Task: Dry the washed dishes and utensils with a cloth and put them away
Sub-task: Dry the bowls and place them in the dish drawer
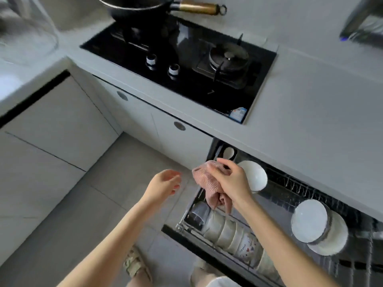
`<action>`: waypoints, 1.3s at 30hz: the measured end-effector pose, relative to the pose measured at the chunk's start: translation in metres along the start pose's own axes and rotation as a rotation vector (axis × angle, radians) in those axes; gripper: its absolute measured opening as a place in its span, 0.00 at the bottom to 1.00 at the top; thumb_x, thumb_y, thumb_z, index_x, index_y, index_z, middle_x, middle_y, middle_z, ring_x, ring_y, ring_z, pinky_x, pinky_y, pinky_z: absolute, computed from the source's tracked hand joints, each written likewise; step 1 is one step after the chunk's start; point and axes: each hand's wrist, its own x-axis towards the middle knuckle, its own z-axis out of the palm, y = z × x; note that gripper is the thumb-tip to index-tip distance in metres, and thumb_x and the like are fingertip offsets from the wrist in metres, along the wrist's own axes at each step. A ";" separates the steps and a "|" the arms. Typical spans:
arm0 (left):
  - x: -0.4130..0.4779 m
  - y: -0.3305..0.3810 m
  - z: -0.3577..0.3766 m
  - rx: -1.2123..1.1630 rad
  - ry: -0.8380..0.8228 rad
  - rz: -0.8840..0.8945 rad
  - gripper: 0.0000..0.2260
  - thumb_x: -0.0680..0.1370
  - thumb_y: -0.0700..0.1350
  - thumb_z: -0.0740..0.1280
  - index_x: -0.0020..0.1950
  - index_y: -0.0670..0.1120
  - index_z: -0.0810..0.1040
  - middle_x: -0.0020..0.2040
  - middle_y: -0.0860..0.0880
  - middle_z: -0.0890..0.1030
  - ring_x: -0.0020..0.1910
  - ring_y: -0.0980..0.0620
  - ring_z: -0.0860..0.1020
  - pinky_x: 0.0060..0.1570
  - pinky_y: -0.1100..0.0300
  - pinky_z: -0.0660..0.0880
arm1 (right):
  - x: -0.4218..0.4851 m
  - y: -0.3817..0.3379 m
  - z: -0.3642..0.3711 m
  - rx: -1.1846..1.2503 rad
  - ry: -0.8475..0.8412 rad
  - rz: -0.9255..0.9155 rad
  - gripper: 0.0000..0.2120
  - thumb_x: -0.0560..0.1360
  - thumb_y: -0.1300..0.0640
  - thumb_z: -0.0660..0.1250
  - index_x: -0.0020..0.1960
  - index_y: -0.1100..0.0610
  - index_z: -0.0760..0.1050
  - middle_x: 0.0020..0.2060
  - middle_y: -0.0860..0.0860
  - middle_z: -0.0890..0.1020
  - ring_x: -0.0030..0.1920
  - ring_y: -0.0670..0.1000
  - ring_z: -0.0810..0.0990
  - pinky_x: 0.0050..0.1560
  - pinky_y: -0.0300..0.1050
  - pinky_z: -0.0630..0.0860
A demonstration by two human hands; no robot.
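- Head view: the right hand (230, 181) hovers over the left end of the pulled-out drawer rack (180, 225). Its fingers are curled over a pink cloth (207, 184), bunching it so the loose ends hang down towards the dishes, a hold that suits wiping.
- The left hand (165, 182) hangs apart over the floor, fingers loosely bent and holding nothing. It looks free to take a dish.
- The task's dishes sit in the rack: a row of bowls (228, 235) on edge along the front, a white bowl (256, 176) just behind the right hand, and stacked white dishes (310, 222) further right. They stand on edge, probably to drain.
- Blur makes it unclear whether the right hand touches the white bowl.
- Above, a pan (134, 5) rests on the black hob (186, 65) set in the worktop (310, 100).
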 end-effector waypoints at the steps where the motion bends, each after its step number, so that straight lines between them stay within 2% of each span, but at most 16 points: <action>1: -0.005 0.000 -0.025 -0.045 0.044 0.009 0.07 0.78 0.39 0.63 0.52 0.44 0.79 0.43 0.46 0.80 0.40 0.50 0.77 0.43 0.60 0.75 | -0.001 -0.019 0.022 -0.006 -0.045 -0.041 0.21 0.69 0.44 0.74 0.59 0.50 0.77 0.54 0.48 0.81 0.54 0.46 0.80 0.58 0.49 0.78; 3: -0.019 -0.003 -0.079 -0.124 0.135 0.027 0.06 0.77 0.38 0.63 0.48 0.47 0.79 0.42 0.46 0.80 0.40 0.50 0.77 0.43 0.60 0.76 | -0.008 -0.055 0.071 -0.019 -0.122 -0.111 0.25 0.68 0.42 0.74 0.61 0.51 0.77 0.56 0.48 0.81 0.55 0.47 0.80 0.58 0.50 0.78; 5: -0.033 -0.012 -0.140 -0.178 0.225 0.042 0.07 0.77 0.39 0.64 0.48 0.48 0.79 0.42 0.47 0.81 0.40 0.51 0.78 0.46 0.58 0.77 | -0.020 -0.089 0.124 -0.028 -0.201 -0.167 0.25 0.68 0.43 0.75 0.61 0.51 0.77 0.54 0.49 0.82 0.53 0.47 0.81 0.56 0.51 0.79; 8: -0.055 -0.037 -0.238 -0.234 0.343 0.046 0.07 0.77 0.38 0.63 0.51 0.45 0.79 0.44 0.46 0.81 0.41 0.50 0.79 0.48 0.57 0.77 | -0.043 -0.138 0.207 -0.031 -0.295 -0.235 0.15 0.69 0.51 0.76 0.54 0.52 0.79 0.46 0.50 0.84 0.47 0.47 0.83 0.52 0.48 0.80; 11: -0.078 -0.066 -0.337 -0.292 0.477 0.057 0.06 0.78 0.37 0.63 0.49 0.46 0.78 0.44 0.45 0.81 0.41 0.49 0.78 0.45 0.59 0.77 | -0.069 -0.185 0.290 -0.045 -0.392 -0.318 0.05 0.70 0.60 0.74 0.46 0.59 0.81 0.39 0.51 0.84 0.37 0.44 0.82 0.40 0.36 0.78; 12: -0.086 -0.077 -0.368 -0.309 0.530 0.053 0.06 0.78 0.37 0.62 0.48 0.45 0.78 0.43 0.44 0.81 0.41 0.49 0.78 0.44 0.59 0.77 | -0.077 -0.199 0.316 -0.048 -0.427 -0.349 0.04 0.71 0.62 0.74 0.44 0.61 0.82 0.37 0.52 0.85 0.35 0.44 0.82 0.37 0.34 0.77; 14: -0.101 -0.098 -0.426 -0.338 0.635 0.044 0.06 0.79 0.37 0.62 0.48 0.44 0.78 0.43 0.43 0.81 0.42 0.47 0.79 0.43 0.59 0.76 | -0.091 -0.223 0.368 -0.058 -0.487 -0.409 0.01 0.70 0.61 0.74 0.40 0.58 0.83 0.33 0.49 0.85 0.35 0.43 0.82 0.35 0.34 0.77; 16: -0.114 -0.118 -0.475 -0.367 0.722 0.032 0.07 0.79 0.38 0.62 0.51 0.42 0.79 0.42 0.43 0.82 0.42 0.46 0.79 0.42 0.58 0.77 | -0.103 -0.245 0.416 -0.067 -0.524 -0.478 0.04 0.70 0.56 0.75 0.38 0.53 0.82 0.32 0.45 0.84 0.34 0.42 0.82 0.36 0.36 0.77; 20: -0.132 -0.143 -0.553 -0.434 0.872 0.023 0.07 0.79 0.38 0.62 0.54 0.40 0.78 0.45 0.41 0.82 0.42 0.47 0.79 0.43 0.58 0.77 | -0.116 -0.287 0.500 -0.125 -0.597 -0.616 0.10 0.69 0.45 0.74 0.39 0.52 0.80 0.34 0.46 0.84 0.38 0.47 0.83 0.43 0.51 0.80; 23: -0.131 -0.151 -0.603 -0.531 0.971 0.024 0.07 0.78 0.38 0.62 0.53 0.41 0.77 0.46 0.41 0.81 0.41 0.47 0.79 0.45 0.57 0.76 | -0.114 -0.319 0.556 -0.162 -0.631 -0.726 0.14 0.69 0.39 0.72 0.41 0.50 0.79 0.35 0.45 0.84 0.38 0.47 0.83 0.43 0.53 0.80; 27: -0.106 -0.152 -0.672 -0.621 1.049 0.012 0.06 0.79 0.42 0.63 0.52 0.41 0.77 0.46 0.43 0.81 0.42 0.47 0.79 0.46 0.55 0.78 | -0.097 -0.364 0.631 -0.179 -0.625 -0.832 0.13 0.71 0.40 0.69 0.40 0.49 0.77 0.34 0.44 0.82 0.39 0.44 0.81 0.42 0.46 0.77; 30: -0.076 -0.145 -0.731 -0.644 1.094 0.004 0.07 0.79 0.42 0.63 0.52 0.40 0.76 0.45 0.43 0.79 0.42 0.47 0.78 0.43 0.55 0.78 | -0.072 -0.399 0.695 -0.150 -0.655 -0.815 0.13 0.74 0.41 0.67 0.39 0.51 0.77 0.34 0.46 0.82 0.40 0.49 0.81 0.45 0.51 0.78; 33: -0.042 -0.133 -0.794 -0.656 1.153 -0.034 0.07 0.79 0.42 0.62 0.51 0.40 0.76 0.44 0.42 0.78 0.41 0.47 0.78 0.38 0.56 0.79 | -0.042 -0.432 0.757 -0.111 -0.698 -0.762 0.15 0.72 0.40 0.64 0.39 0.51 0.77 0.34 0.47 0.83 0.40 0.51 0.82 0.47 0.56 0.79; 39: 0.032 -0.120 -0.919 -0.718 1.216 -0.167 0.11 0.79 0.46 0.62 0.55 0.39 0.73 0.44 0.40 0.75 0.37 0.46 0.76 0.35 0.55 0.79 | 0.012 -0.487 0.858 -0.181 -0.810 -0.718 0.09 0.76 0.47 0.66 0.40 0.49 0.77 0.35 0.46 0.83 0.41 0.48 0.82 0.47 0.54 0.79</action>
